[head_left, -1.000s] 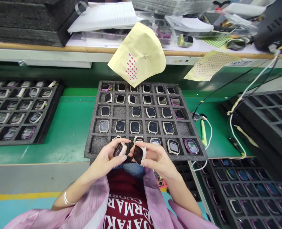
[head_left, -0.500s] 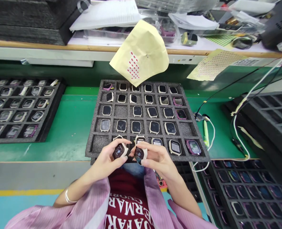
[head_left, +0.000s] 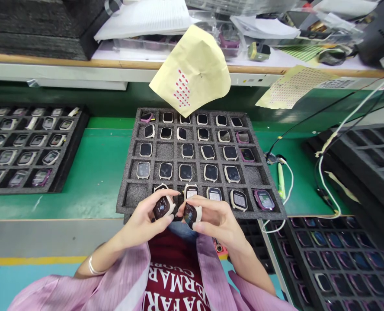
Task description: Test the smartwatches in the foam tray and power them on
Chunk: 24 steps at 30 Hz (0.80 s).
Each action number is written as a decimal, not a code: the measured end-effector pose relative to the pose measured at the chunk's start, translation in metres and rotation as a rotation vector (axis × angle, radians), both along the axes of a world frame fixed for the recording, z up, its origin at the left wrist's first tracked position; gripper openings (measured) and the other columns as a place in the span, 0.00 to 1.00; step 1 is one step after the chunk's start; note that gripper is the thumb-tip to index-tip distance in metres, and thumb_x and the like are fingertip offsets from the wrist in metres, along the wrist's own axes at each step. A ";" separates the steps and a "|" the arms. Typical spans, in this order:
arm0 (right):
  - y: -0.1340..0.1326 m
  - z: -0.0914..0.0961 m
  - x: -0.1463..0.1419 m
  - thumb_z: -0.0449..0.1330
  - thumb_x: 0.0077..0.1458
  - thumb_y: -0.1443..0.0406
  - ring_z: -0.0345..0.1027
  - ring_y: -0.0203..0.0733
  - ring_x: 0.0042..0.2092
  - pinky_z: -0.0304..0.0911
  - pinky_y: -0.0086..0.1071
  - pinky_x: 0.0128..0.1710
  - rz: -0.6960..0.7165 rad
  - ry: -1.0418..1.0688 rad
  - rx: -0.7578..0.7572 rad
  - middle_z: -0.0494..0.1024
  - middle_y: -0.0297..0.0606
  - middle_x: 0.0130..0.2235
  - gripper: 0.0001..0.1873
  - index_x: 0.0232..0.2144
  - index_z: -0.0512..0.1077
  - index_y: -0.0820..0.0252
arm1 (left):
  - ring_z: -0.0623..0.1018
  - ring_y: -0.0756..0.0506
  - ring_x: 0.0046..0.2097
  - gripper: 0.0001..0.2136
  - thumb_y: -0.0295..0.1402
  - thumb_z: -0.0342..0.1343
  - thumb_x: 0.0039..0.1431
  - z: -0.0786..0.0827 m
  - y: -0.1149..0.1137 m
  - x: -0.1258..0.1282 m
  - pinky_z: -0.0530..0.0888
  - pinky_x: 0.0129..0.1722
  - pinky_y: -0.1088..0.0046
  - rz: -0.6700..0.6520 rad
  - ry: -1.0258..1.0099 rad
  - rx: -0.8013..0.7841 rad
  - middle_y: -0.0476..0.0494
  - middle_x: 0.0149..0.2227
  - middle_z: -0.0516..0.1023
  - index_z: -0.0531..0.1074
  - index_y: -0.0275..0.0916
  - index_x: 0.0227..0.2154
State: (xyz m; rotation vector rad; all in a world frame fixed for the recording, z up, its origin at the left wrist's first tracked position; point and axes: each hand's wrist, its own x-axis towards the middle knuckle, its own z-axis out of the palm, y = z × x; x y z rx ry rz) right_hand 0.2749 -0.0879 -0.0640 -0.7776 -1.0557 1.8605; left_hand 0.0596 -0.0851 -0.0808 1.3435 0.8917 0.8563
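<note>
A grey foam tray point(head_left: 132, 172) with several watch bodies in its cells lies on the green mat in front of me. My left hand point(head_left: 145, 218) is closed round a beige watch body point(head_left: 162, 207) with a dark screen. Beside it my right hand point(head_left: 216, 218) grips a second beige watch body point(head_left: 190, 214), tilted toward me. Both hands hover over the tray's near edge, the two watches almost touching. A beige watch body point(head_left: 191, 190) sits in the tray cell just behind my fingers.
A second foam tray point(head_left: 70, 142) of watch bodies lies at the left. Dark trays point(head_left: 337, 259) stand at the lower right and right. A yellow sticker sheet point(head_left: 192, 71) hangs from the shelf above the tray. Cables point(head_left: 324, 142) and a green pen point(head_left: 279, 177) lie to the right.
Both hands have stayed over the tray's near edge. The watch in my right hand has turned slightly, its screen now angled lower.
</note>
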 end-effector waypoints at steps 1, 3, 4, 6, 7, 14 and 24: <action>0.000 -0.001 0.000 0.69 0.48 0.67 0.74 0.46 0.46 0.69 0.40 0.48 -0.004 -0.007 0.003 0.78 0.40 0.44 0.21 0.47 0.78 0.52 | 0.73 0.46 0.41 0.20 0.31 0.58 0.59 0.000 0.000 0.000 0.71 0.43 0.72 0.017 -0.001 0.000 0.45 0.41 0.75 0.69 0.44 0.55; 0.000 -0.002 0.000 0.69 0.48 0.67 0.74 0.46 0.47 0.70 0.39 0.47 -0.012 -0.024 0.012 0.79 0.41 0.44 0.21 0.47 0.77 0.52 | 0.73 0.46 0.44 0.21 0.31 0.58 0.59 0.000 0.000 0.001 0.71 0.45 0.72 0.055 -0.009 0.007 0.45 0.44 0.75 0.68 0.45 0.56; 0.000 -0.003 0.000 0.69 0.49 0.67 0.74 0.46 0.47 0.70 0.39 0.47 -0.016 -0.032 0.015 0.79 0.41 0.44 0.21 0.47 0.77 0.52 | 0.73 0.45 0.44 0.21 0.31 0.58 0.59 0.000 0.000 0.002 0.71 0.46 0.72 0.068 -0.012 0.010 0.45 0.45 0.74 0.68 0.45 0.56; 0.000 -0.004 0.000 0.69 0.49 0.67 0.75 0.45 0.47 0.70 0.38 0.48 -0.024 -0.043 0.011 0.79 0.41 0.45 0.21 0.47 0.77 0.51 | 0.73 0.46 0.44 0.21 0.31 0.58 0.58 0.000 0.000 0.002 0.71 0.46 0.71 0.073 -0.010 0.018 0.45 0.44 0.74 0.68 0.45 0.55; 0.000 -0.004 0.000 0.69 0.49 0.68 0.75 0.45 0.47 0.70 0.38 0.48 -0.026 -0.044 0.005 0.79 0.40 0.46 0.21 0.47 0.77 0.51 | 0.74 0.46 0.43 0.20 0.31 0.58 0.58 0.001 0.001 0.002 0.71 0.45 0.72 0.063 -0.004 0.021 0.45 0.43 0.75 0.69 0.44 0.55; 0.002 -0.006 0.001 0.69 0.49 0.66 0.76 0.48 0.47 0.71 0.41 0.49 -0.047 -0.070 -0.027 0.80 0.42 0.46 0.22 0.48 0.77 0.53 | 0.73 0.45 0.42 0.18 0.30 0.58 0.58 0.001 0.004 0.000 0.71 0.42 0.72 0.100 0.031 -0.001 0.45 0.42 0.75 0.71 0.42 0.52; 0.001 -0.005 0.001 0.70 0.48 0.66 0.76 0.49 0.47 0.71 0.41 0.48 -0.059 -0.066 -0.029 0.79 0.42 0.48 0.22 0.47 0.77 0.54 | 0.71 0.48 0.35 0.19 0.30 0.59 0.58 0.004 -0.001 -0.002 0.71 0.39 0.72 0.093 -0.031 0.112 0.46 0.35 0.73 0.71 0.44 0.52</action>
